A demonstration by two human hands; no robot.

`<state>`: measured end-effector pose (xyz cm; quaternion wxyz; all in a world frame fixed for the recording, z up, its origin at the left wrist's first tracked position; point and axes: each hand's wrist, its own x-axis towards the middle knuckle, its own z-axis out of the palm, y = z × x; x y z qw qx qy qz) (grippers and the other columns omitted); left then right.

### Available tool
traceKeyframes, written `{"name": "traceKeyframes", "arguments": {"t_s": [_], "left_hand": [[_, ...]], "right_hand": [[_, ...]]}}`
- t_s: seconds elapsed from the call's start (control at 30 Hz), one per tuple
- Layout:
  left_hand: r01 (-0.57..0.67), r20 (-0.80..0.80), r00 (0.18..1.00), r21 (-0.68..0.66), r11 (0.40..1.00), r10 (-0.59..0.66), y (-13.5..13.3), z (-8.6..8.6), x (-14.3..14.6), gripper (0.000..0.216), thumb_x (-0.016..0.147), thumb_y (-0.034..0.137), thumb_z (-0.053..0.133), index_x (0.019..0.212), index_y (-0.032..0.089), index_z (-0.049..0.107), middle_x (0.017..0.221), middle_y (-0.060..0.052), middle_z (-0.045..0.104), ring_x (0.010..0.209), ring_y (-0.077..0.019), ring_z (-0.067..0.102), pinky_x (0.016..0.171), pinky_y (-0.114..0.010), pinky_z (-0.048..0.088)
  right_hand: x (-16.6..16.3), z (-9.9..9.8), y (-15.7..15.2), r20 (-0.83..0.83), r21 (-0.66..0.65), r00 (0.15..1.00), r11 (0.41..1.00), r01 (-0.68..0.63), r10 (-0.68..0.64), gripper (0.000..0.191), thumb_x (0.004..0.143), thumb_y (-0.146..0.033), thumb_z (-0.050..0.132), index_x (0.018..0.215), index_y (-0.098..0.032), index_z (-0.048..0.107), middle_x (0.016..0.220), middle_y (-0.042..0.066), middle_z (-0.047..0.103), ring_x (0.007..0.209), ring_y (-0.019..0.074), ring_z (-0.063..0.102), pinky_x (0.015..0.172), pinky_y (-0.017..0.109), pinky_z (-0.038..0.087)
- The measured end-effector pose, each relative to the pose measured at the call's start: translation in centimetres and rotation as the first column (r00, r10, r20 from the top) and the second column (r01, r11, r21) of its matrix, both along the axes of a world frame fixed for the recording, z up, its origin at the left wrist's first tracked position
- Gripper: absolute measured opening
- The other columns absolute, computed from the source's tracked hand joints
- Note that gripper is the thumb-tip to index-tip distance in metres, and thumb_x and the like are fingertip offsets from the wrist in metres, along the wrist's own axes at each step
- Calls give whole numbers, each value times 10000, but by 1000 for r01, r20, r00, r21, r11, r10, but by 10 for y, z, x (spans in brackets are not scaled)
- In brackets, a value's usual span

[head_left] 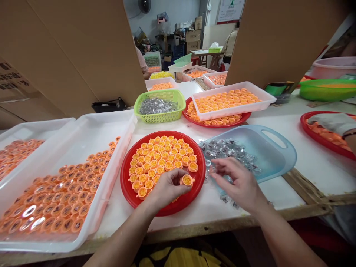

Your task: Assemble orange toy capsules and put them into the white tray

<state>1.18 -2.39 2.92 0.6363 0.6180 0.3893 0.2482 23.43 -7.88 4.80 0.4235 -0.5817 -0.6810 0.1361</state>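
Note:
In my left hand (175, 184) is a small orange toy cup (187, 180) with yellow bits inside, pinched between thumb and fingers. It is over the near right part of a red round tray (126, 191), which holds many similar orange cups (161, 162). My right hand (236, 181) is just right of the tray, thumb and index finger closed around a small clear plastic piece (211, 169), partly hidden by the fingers. Behind that hand, many clear plastic pieces (229, 148) lie in a light blue scoop-shaped basin (275, 163), and some lie on the table at its near edge.
On the left stand white trays (91, 129) of orange cups with dark pictures. Behind are a green basket (160, 118) of clear pieces and a white tray (233, 107) resting on a red plate (247, 118). Cardboard panels (69, 48) rise behind. A co-worker's sleeved arm (333, 124) is at right.

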Motion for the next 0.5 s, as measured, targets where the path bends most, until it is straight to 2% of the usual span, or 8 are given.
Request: {"name": "traceKeyframes", "arguments": {"t_s": [0.1, 0.2, 0.3, 0.37, 0.5], "left_hand": [[-10, 58, 998, -59, 998, 14, -2, 0, -1, 269, 702, 271, 696, 919, 153, 591, 818, 9, 550, 663, -90, 469, 624, -228, 376], [-46, -16, 999, -27, 999, 46, -3, 2, -6, 245, 728, 280, 677, 920, 161, 583, 768, 23, 521, 637, -85, 450, 596, -222, 356], [-47, -78, 996, -27, 999, 45, -4, 4, -8, 238, 743, 277, 663, 931, 164, 571, 731, 31, 507, 607, -81, 431, 559, -216, 334], [-50, -66, 997, -43, 998, 47, -4, 3, -6, 266, 729, 263, 677, 947, 167, 558, 753, 30, 515, 611, -78, 439, 555, -212, 338], [-92, 60, 993, -87, 992, 97, -4, 0, 1, 302, 681, 226, 721, 902, 171, 522, 841, 9, 548, 723, -103, 510, 631, -221, 398]], "right_hand": [[-6, -9, 4, 147, 46, 988, 998, 46, -52, 229, 834, -212, 523, 1048, -172, 595, 928, 62, 539, 725, 163, 605, 682, 320, 526], [13, -25, 4, 369, 45, 911, 983, 179, -182, 234, 822, -205, 484, 1002, -136, 617, 945, 99, 524, 731, 203, 605, 653, 357, 518], [38, -35, -2, 492, -30, 853, 976, 217, -175, 286, 828, -212, 467, 1054, -126, 618, 940, 105, 532, 672, 203, 598, 600, 362, 510], [48, -35, -5, 468, -52, 869, 977, 208, -161, 289, 838, -233, 480, 1076, -137, 613, 938, 96, 544, 645, 188, 595, 582, 352, 510], [47, -23, -10, 270, -7, 945, 981, 194, -185, 213, 831, -256, 554, 1020, -176, 613, 940, 70, 567, 717, 179, 613, 646, 326, 524]]}}
